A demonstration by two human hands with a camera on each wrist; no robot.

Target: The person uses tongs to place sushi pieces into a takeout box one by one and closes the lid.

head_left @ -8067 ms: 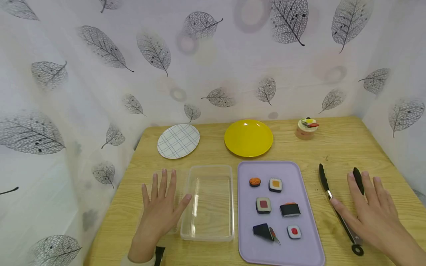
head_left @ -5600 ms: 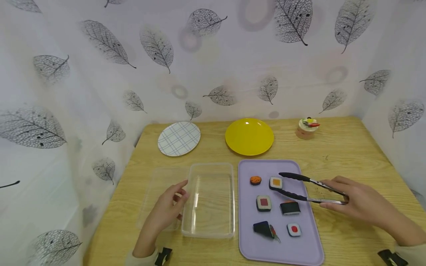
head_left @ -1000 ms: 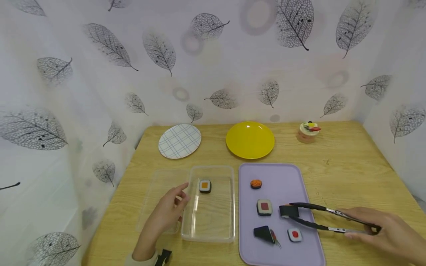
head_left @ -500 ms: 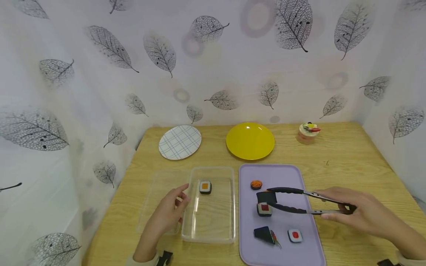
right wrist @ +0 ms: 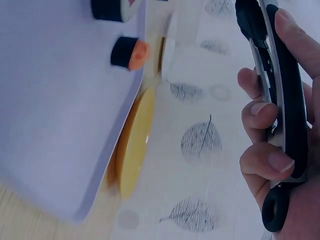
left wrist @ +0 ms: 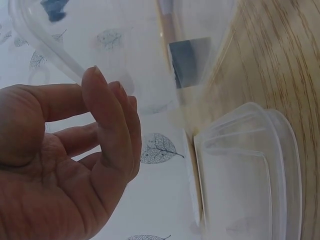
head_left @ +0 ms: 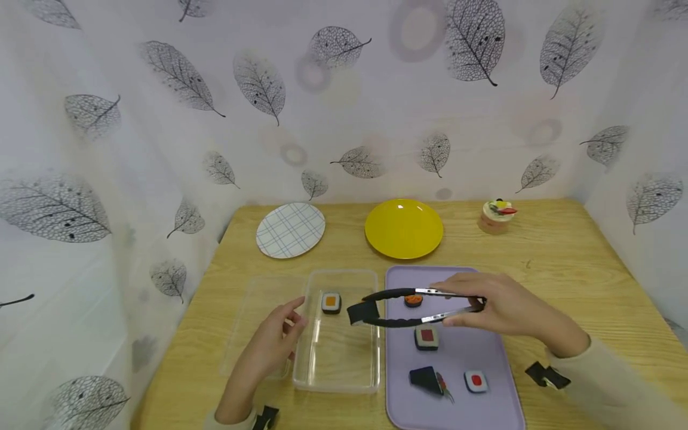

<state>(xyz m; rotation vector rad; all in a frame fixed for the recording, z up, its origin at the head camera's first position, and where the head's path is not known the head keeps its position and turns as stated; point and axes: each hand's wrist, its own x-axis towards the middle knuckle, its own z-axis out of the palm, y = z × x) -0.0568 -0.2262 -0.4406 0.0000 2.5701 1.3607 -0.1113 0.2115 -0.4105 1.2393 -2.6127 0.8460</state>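
My right hand (head_left: 491, 301) grips black-and-steel tongs (head_left: 395, 323), also seen along the palm in the right wrist view. Between the tong tips is a black-wrapped sushi piece (head_left: 364, 312), over the right side of a clear plastic container (head_left: 335, 389). A square sushi roll with an orange centre (head_left: 331, 302) lies inside that container. Beside its left rim rests my left hand (head_left: 263, 346), fingers loosely bent; in the left wrist view a fingertip (left wrist: 93, 76) is right at the rim. On the lilac tray (head_left: 457, 412) are an orange-topped sushi (head_left: 413, 301), two square rolls and a cone-shaped hand roll (head_left: 426, 380).
A clear lid (head_left: 242, 316) lies flat left of the container, partly under my left hand. Along the back stand a checked white plate (head_left: 290, 230), a yellow plate (head_left: 404, 229) and a small cake (head_left: 496, 217). A leaf-print curtain (head_left: 376, 89) encloses the table.
The tongs, picked up by my right hand, brought the orange-centred roll into the container. Since then they have lifted the black-wrapped sushi and carried it left off the tray. My left hand moved to the rim.
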